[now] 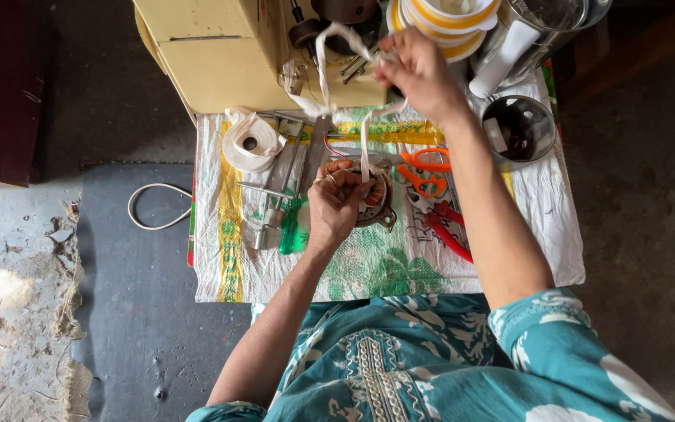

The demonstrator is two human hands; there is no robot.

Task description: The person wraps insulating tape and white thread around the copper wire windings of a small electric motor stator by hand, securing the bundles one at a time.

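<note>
1. While pinned flat on the woven cloth point(369, 270), the small round coil part point(375, 205) sits right under the left hand point(336, 205) – copper-ish windings, metal frame, mostly covered by fingers curled shut around it. Probably gripped that way to stop it turning as the tape goes on.
2. Running up from the coil: a white cloth tape point(365, 144), pulled taut to the right hand point(419, 72), then looping on above it. Right fingers pinched narrow on the strip, raised well above the table – looks like a way of keeping tension.
3. Just beside the coil on the right: orange-handled scissors point(425, 170) and red-handled pliers point(445, 227), handy for the right hand.
4. On the left: a green-handled screwdriver point(291, 227), a couple of metal tools next to it, and a spare roll of white tape point(250, 142) near the cloth's corner.
5. Further back: a cream box-like machine point(212, 51), stacked white spools with yellow rims point(443, 19), a dark metal cup point(521, 126).
6. Hard to make out – the coil's far side under the palm, whatever the tape passes through there, and the clutter behind the right hand. Machine and spools cut off by the top edge.
7. Off the cloth to the left, a white cable loop point(154, 207) on the dark floor.
</note>
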